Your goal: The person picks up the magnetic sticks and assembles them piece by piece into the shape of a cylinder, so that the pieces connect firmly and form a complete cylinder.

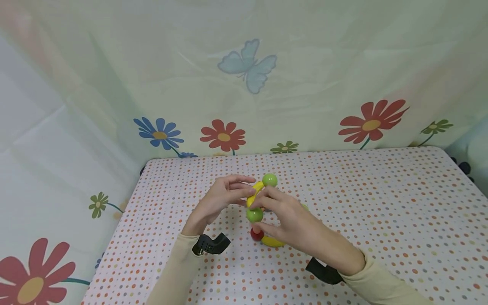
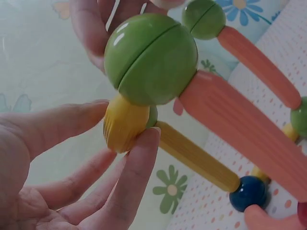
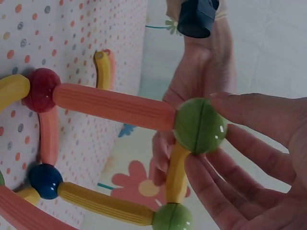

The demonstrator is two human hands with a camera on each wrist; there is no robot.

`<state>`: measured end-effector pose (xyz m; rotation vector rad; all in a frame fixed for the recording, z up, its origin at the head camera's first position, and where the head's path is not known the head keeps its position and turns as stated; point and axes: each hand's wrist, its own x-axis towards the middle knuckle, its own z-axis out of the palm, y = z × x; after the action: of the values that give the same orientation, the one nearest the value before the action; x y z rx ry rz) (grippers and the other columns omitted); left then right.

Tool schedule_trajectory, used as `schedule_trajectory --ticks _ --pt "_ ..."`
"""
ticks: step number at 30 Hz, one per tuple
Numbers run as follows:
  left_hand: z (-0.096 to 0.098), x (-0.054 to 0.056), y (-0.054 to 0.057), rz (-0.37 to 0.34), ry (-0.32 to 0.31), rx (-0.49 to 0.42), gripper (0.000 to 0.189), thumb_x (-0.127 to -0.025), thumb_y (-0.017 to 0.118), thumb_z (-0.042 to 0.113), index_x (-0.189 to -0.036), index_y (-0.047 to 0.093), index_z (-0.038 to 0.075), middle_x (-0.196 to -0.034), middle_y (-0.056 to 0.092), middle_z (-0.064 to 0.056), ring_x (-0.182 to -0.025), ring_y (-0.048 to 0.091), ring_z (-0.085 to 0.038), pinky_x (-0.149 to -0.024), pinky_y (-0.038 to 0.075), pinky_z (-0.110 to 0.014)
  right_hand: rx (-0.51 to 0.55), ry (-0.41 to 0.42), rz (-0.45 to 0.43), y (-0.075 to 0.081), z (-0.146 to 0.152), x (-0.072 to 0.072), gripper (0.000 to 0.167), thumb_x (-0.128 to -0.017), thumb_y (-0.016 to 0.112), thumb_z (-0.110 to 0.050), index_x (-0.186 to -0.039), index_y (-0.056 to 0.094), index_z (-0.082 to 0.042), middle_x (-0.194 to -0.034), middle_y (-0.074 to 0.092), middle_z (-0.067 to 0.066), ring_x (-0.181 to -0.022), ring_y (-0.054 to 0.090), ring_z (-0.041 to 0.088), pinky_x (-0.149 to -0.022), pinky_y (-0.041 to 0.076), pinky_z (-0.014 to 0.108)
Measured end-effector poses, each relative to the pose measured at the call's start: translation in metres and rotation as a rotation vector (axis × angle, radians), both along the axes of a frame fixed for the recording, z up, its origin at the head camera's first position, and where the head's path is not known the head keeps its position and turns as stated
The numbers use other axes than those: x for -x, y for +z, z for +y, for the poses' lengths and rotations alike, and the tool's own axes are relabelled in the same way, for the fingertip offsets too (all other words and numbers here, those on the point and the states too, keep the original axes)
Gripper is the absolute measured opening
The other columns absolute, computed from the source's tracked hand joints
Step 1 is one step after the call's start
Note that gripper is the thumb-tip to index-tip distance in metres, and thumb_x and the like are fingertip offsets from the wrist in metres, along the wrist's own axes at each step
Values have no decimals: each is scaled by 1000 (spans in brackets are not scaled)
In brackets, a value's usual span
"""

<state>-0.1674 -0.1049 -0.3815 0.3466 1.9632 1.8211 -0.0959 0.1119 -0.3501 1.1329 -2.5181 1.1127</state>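
A toy frame of colored rods and balls stands on the table. Its yellow curved rod (image 2: 125, 123) joins two green balls at the top, and my left hand (image 1: 223, 197) pinches this rod between thumb and fingers. My right hand (image 1: 286, 212) holds the near green ball (image 3: 197, 125), thumb on one side and fingertips by the yellow rod on the other. From that ball a salmon-pink rod (image 3: 115, 106) runs down to a red ball (image 3: 44, 90). Another yellow rod (image 3: 105, 203) links the far green ball (image 3: 171, 218) to a dark blue ball (image 3: 45, 180).
More yellow and pink rods spread from the frame's base over the dotted tabletop (image 1: 362, 212). A loose yellow rod (image 3: 101, 69) lies beside a pink one on the table. A flowered curtain (image 1: 305, 84) hangs behind the table's back edge.
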Motion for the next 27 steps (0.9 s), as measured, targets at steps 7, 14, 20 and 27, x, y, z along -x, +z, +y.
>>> schedule_trajectory --ticks 7,14,20,27 --pt "4 -3 1 20 -29 -18 38 -97 71 8 -133 66 -4 -118 74 -15 -92 73 -15 -79 60 -31 5 -18 21 -9 -2 -2 39 -77 90 4 -109 71 -5 -110 63 4 -91 68 17 -79 60 28" --pt "5 -3 0 24 -25 -30 38 -98 70 8 -134 65 -4 -119 73 -14 -92 72 -15 -85 61 -44 50 -79 26 1 8 -5 30 -85 86 -3 -111 73 -8 -115 63 0 -98 66 15 -79 59 28" --pt "2 -8 -5 92 37 53 36 -105 65 17 -135 65 -3 -127 69 -18 -101 70 -21 -87 61 -46 120 -178 30 20 46 5 27 -90 80 1 -111 75 -14 -115 67 -4 -104 65 14 -84 58 28" --pt "-18 -25 -25 369 290 577 33 -103 67 20 -129 68 0 -126 62 -19 -112 62 -33 -90 56 -47 195 -249 -179 -5 98 19 20 -100 67 2 -115 72 -9 -112 67 1 -98 64 8 -83 53 19"
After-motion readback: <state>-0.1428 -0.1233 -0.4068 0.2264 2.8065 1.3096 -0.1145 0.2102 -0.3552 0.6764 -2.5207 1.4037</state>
